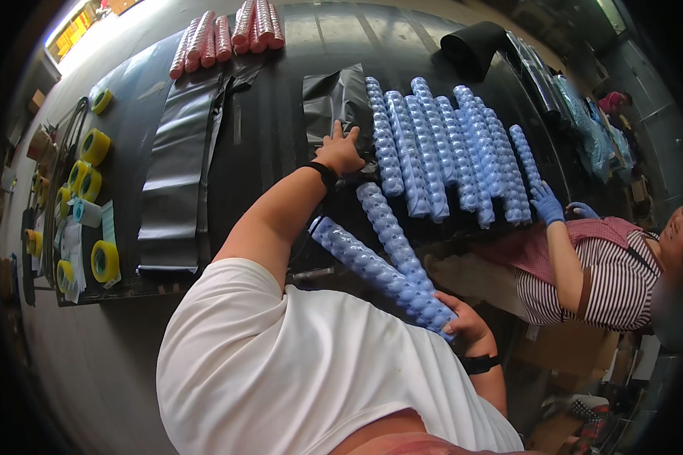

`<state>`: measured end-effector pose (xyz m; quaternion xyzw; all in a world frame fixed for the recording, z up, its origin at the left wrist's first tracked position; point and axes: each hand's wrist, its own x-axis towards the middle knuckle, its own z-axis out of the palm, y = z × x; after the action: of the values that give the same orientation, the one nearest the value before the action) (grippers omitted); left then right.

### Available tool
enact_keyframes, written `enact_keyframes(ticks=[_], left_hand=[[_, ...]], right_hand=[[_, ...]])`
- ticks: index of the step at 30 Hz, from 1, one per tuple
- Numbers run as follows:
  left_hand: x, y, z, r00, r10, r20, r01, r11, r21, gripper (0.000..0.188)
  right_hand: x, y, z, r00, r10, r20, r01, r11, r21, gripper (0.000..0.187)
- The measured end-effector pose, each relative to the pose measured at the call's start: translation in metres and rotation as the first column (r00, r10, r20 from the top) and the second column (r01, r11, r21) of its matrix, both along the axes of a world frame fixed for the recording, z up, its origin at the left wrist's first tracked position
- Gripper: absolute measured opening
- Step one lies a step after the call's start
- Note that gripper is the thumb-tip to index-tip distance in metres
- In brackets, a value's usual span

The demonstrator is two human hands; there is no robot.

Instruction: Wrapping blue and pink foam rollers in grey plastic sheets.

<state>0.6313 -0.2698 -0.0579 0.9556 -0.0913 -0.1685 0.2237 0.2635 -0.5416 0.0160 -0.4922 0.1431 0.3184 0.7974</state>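
My left hand [340, 155] reaches across the black table with its fingers spread. The fingertips lie on a dark grey plastic bag [334, 95], which is spread flat and slightly creased. Close to my body, my right hand [467, 322] is wrapped round the near ends of two rolled blue bubble-textured mats. One rolled mat [357, 254] slants to the left, and the other rolled mat [391, 227] points away toward the row on the table. Just right of the bag, several more blue rolls [436, 144] lie side by side.
A co-worker's blue-gloved hand [546, 203] touches the rightmost roll [524, 155]. Pink rolls [224, 38] lie at the far left, beyond a stack of grey bags [176, 174]. Yellow tape rolls [95, 145] line the left edge. A black roll [472, 49] stands at the far right.
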Motion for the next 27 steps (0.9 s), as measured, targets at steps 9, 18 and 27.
enact_keyframes(ticks=[9, 18, 27], left_hand=[[0.006, 0.008, 0.004, 0.988, -0.135, -0.079, 0.122, 0.981, -0.152, 0.100], [-0.100, 0.288, 0.016, 0.928, 0.343, 0.142, -0.371, 0.874, 0.313, 0.078], [-0.234, 0.401, -0.049, 0.941, 0.294, 0.166, -0.326, 0.922, 0.211, 0.096]], right_hand=[[-0.046, 0.013, 0.008, 0.981, -0.195, -0.006, 0.191, 0.954, 0.229, 0.091], [-0.015, 0.002, 0.001, 0.998, -0.059, -0.017, 0.062, 0.973, 0.224, 0.091], [0.019, 0.019, 0.003, 0.997, 0.048, -0.059, -0.032, 0.969, 0.246, 0.090]])
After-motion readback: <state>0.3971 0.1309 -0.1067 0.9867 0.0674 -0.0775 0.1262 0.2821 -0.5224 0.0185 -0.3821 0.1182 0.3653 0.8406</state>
